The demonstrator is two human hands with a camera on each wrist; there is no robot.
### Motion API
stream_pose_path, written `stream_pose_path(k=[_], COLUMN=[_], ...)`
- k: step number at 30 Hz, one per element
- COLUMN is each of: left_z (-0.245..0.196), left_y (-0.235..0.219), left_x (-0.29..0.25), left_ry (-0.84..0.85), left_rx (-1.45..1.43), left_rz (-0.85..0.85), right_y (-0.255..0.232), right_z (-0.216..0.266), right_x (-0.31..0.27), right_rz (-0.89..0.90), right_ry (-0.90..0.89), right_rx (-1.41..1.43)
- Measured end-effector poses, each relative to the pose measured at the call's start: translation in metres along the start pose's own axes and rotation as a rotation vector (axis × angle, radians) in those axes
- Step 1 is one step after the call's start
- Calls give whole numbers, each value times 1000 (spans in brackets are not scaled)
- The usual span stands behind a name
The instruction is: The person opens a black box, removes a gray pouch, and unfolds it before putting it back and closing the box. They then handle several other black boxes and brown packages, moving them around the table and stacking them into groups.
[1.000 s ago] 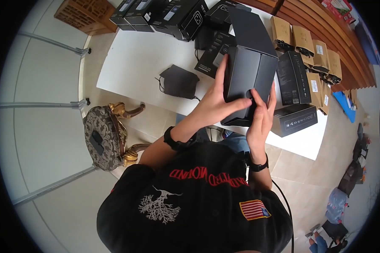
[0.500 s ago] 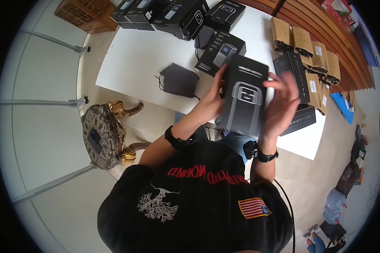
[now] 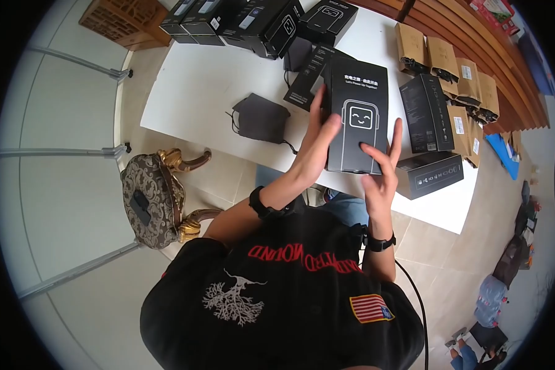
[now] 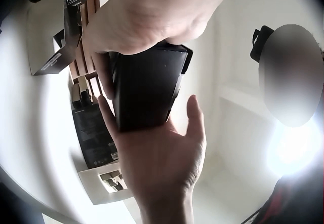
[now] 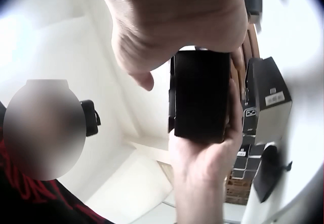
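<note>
My left hand (image 3: 313, 155) clamps the box (image 3: 361, 92), best held square, while my right hand (image 3: 381, 179), fingers apart, seemingly steadies it.

The white tabletop (image 3: 191, 92) carries a row of black boxes (image 3: 259, 28) at its far left, with a face-printed box (image 3: 330, 20) beside them. Nearer lie a small pouch (image 3: 297, 54), a partly hidden box (image 3: 305, 80) and a larger grey pouch (image 3: 262, 117). At the right are brown paper packages (image 3: 443, 58) and two dark cartons (image 3: 427, 117).
</note>
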State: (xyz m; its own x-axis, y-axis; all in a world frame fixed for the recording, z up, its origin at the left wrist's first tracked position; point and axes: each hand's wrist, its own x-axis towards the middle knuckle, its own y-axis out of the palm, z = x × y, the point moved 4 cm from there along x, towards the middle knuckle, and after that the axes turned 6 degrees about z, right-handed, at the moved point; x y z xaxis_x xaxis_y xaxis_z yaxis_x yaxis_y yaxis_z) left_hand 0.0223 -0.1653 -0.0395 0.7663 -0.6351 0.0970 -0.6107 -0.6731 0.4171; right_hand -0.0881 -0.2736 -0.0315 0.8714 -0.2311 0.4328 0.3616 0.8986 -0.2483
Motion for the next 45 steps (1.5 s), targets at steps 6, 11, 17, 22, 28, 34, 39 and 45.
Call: stream_pose_path(k=[6,11,17,22,28,34,39,45], left_z=[-11,-39,-12,-39,-17,-36,-22,-42], left_y=[-1,-67,-96,-47,-43,-42,-34,-45], left_x=[-3,25,36,17,5,21,16,13], left_ry=[80,225,-111,188,203,-291,-398,-188], left_rx=[196,1288,1348,980,295,-403,-438,-580], left_rz=[28,-112,-29,-21,75,-127,-45,-194], right_y=[6,22,29,26,14,18,12,4], right_z=[-32,-36,-75,-80,-75,-68,-57,-34], right_x=[-17,-18,18,31,21,12,13,4], right_rz=[-218,-534,-558,-601,-519,-328,-269,-333], right_ry=[559,499,368,361,359,269,226,157], right_rx=[821,1044,1078,1090,1141,1109,1099,1193])
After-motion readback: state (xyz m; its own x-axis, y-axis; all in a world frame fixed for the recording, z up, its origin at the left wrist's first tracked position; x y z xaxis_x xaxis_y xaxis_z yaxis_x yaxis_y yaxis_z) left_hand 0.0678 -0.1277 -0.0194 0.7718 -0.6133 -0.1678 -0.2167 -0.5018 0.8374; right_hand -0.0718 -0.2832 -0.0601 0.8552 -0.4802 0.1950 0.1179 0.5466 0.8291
